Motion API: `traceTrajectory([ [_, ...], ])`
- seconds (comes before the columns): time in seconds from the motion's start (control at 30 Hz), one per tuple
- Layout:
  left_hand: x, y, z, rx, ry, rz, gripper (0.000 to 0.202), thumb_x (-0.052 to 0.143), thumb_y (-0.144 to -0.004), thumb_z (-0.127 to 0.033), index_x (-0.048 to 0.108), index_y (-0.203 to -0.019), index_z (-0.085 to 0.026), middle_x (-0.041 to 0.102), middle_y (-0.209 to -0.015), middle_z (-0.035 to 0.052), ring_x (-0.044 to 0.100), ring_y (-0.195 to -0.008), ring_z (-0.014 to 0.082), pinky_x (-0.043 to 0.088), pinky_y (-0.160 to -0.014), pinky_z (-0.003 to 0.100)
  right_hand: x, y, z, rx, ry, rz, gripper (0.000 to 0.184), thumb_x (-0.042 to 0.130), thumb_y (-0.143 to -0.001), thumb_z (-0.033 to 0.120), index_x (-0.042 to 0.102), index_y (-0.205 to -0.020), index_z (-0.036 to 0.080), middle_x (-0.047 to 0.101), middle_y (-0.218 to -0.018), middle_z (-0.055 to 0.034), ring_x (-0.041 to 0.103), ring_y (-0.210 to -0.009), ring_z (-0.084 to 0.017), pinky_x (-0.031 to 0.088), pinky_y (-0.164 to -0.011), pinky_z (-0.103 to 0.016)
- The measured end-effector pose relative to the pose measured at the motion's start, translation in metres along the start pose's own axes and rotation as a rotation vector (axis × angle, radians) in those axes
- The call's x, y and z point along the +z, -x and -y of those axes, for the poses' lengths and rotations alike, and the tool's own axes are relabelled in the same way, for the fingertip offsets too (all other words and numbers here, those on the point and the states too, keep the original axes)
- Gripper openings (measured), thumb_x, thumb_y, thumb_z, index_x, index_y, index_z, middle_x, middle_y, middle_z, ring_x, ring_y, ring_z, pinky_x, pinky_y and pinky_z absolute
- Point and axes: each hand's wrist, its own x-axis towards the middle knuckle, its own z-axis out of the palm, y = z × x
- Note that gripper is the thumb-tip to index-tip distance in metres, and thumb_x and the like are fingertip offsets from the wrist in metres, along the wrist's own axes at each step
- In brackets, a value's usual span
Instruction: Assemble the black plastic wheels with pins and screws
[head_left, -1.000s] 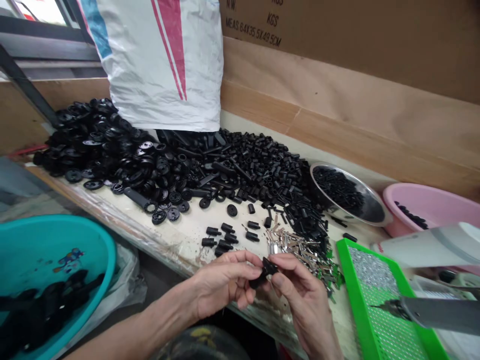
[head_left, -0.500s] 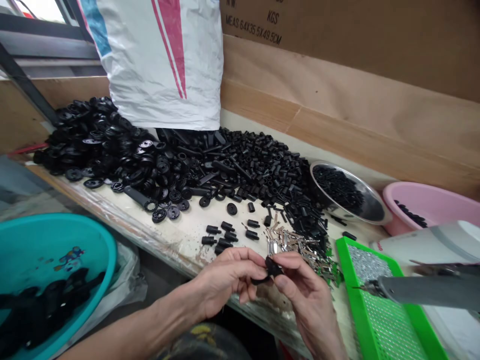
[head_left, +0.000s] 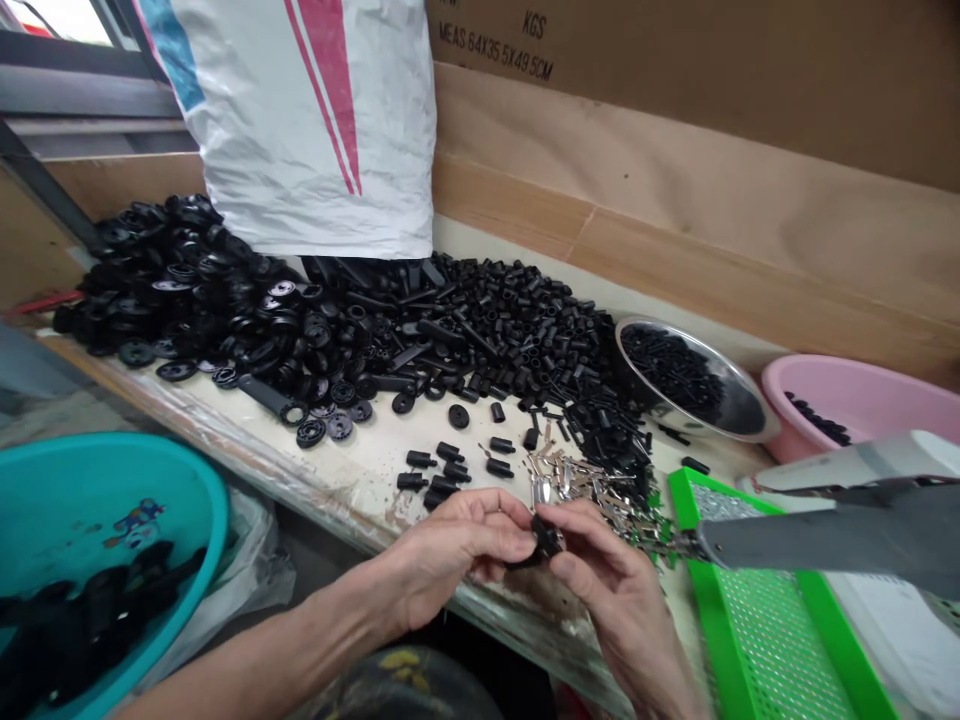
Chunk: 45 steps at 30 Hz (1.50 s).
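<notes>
My left hand (head_left: 457, 550) and my right hand (head_left: 619, 600) meet above the table's front edge. Between their fingertips they pinch a small black plastic part (head_left: 546, 540), partly hidden by my fingers. Just beyond my right hand lies a scatter of small silver metal pieces (head_left: 592, 490). Short black plastic cylinders (head_left: 442, 470) lie on the table beyond my left hand. A grey tool with a thin metal tip (head_left: 817, 535) reaches in from the right, its tip close to my right hand and not touching it.
A heap of black plastic wheels (head_left: 202, 310) and a heap of black tubes (head_left: 510, 330) spread from a white woven sack (head_left: 315, 120). A steel bowl (head_left: 694, 380), pink basin (head_left: 855, 405), green perforated tray (head_left: 750, 620) and teal basin (head_left: 112, 510) surround the work area.
The grey tool has swung left across the green tray, bringing its tip close to my right hand. My hands keep the black part pinched, and the view has shifted slightly left.
</notes>
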Motion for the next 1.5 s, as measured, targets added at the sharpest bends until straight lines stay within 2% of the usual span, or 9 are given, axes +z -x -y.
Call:
traceTrajectory([
  [0.27, -0.005, -0.005, 0.004, -0.037, 0.058, 0.068, 0.028, 0.076, -0.069, -0.019, 0.062, -0.092, -0.015, 0.055, -0.069, -0.0032, 0.048, -0.044, 0.0043, 0.028, -0.042, 0.018, -0.003, -0.001, 0.0, 0.016, -0.122, 0.018, 0.025, 0.068, -0.085, 0.029, 0.07, -0.11, 0.032, 0.052, -0.103, -0.0009, 0.056, -0.096, -0.013, 0.048, -0.083, -0.019],
  [0.4, -0.003, -0.003, 0.005, -0.019, 0.032, 0.091, 0.026, 0.074, -0.071, -0.021, 0.06, -0.093, -0.016, 0.057, -0.071, -0.0013, 0.045, -0.047, 0.0045, 0.027, -0.045, 0.019, -0.003, -0.001, 0.004, 0.055, -0.16, 0.044, 0.031, 0.069, -0.083, 0.033, 0.068, -0.114, 0.034, 0.051, -0.102, -0.0007, 0.056, -0.092, -0.014, 0.05, -0.077, -0.019],
  [0.6, 0.006, 0.006, 0.0, 0.173, -0.166, 0.015, 0.018, 0.066, -0.079, -0.021, 0.057, -0.094, -0.017, 0.057, -0.071, -0.0016, 0.043, -0.055, 0.0059, 0.03, -0.054, 0.019, -0.009, -0.005, 0.019, 0.021, 0.055, 0.116, 0.028, 0.071, -0.081, 0.034, 0.069, -0.109, 0.035, 0.049, -0.092, 0.0014, 0.052, -0.079, -0.011, 0.047, -0.068, -0.018],
  [0.73, 0.005, 0.007, 0.001, 0.039, -0.092, 0.148, 0.012, 0.059, -0.084, -0.024, 0.053, -0.091, -0.018, 0.062, -0.069, 0.0021, 0.039, -0.049, 0.0062, 0.023, -0.049, 0.021, -0.012, -0.004, 0.027, -0.006, 0.08, 0.179, 0.026, 0.069, -0.083, 0.032, 0.068, -0.108, 0.038, 0.053, -0.092, 0.0024, 0.055, -0.074, -0.011, 0.048, -0.067, -0.021],
  [0.87, 0.008, 0.008, 0.001, 0.129, -0.171, 0.048, 0.015, 0.064, -0.08, -0.02, 0.053, -0.089, -0.017, 0.052, -0.067, -0.0042, 0.04, -0.054, 0.0058, 0.028, -0.053, 0.02, -0.014, -0.003, 0.029, -0.052, 0.208, 0.147, 0.031, 0.073, -0.08, 0.029, 0.069, -0.109, 0.039, 0.055, -0.087, 0.0027, 0.053, -0.075, -0.011, 0.045, -0.068, -0.02],
  [1.07, 0.018, 0.012, -0.003, 0.317, -0.353, -0.047, 0.015, 0.065, -0.078, -0.016, 0.054, -0.087, -0.018, 0.057, -0.076, -0.0015, 0.048, -0.069, 0.0098, 0.037, -0.064, 0.022, -0.01, -0.006, 0.025, -0.025, 0.146, 0.05, 0.029, 0.076, -0.077, 0.033, 0.071, -0.106, 0.038, 0.053, -0.084, 0.0027, 0.052, -0.07, -0.011, 0.043, -0.06, -0.02],
  [1.27, 0.005, 0.006, 0.003, 0.058, -0.046, 0.098, 0.018, 0.067, -0.078, -0.02, 0.056, -0.092, -0.017, 0.05, -0.066, -0.0038, 0.04, -0.05, 0.0057, 0.024, -0.048, 0.02, -0.016, -0.002, 0.026, -0.108, 0.178, 0.17, 0.032, 0.072, -0.081, 0.029, 0.069, -0.112, 0.038, 0.057, -0.09, 0.0005, 0.057, -0.078, -0.014, 0.048, -0.067, -0.024],
  [1.33, 0.002, 0.004, 0.006, 0.033, 0.014, 0.124, 0.019, 0.068, -0.078, -0.022, 0.056, -0.093, -0.017, 0.049, -0.064, -0.0043, 0.039, -0.048, 0.0052, 0.022, -0.046, 0.02, -0.016, -0.003, 0.027, -0.095, 0.158, 0.196, 0.032, 0.071, -0.082, 0.027, 0.069, -0.113, 0.037, 0.058, -0.091, -0.0003, 0.059, -0.078, -0.014, 0.05, -0.066, -0.025],
  [1.5, 0.005, 0.007, 0.001, 0.152, -0.122, 0.051, 0.018, 0.066, -0.082, -0.026, 0.06, -0.095, -0.015, 0.05, -0.067, -0.0036, 0.044, -0.051, 0.0046, 0.029, -0.051, 0.019, -0.004, -0.005, 0.032, -0.152, 0.188, -0.068, 0.026, 0.077, -0.075, 0.026, 0.074, -0.1, 0.031, 0.06, -0.08, 0.0004, 0.058, -0.066, -0.013, 0.05, -0.058, -0.022],
])
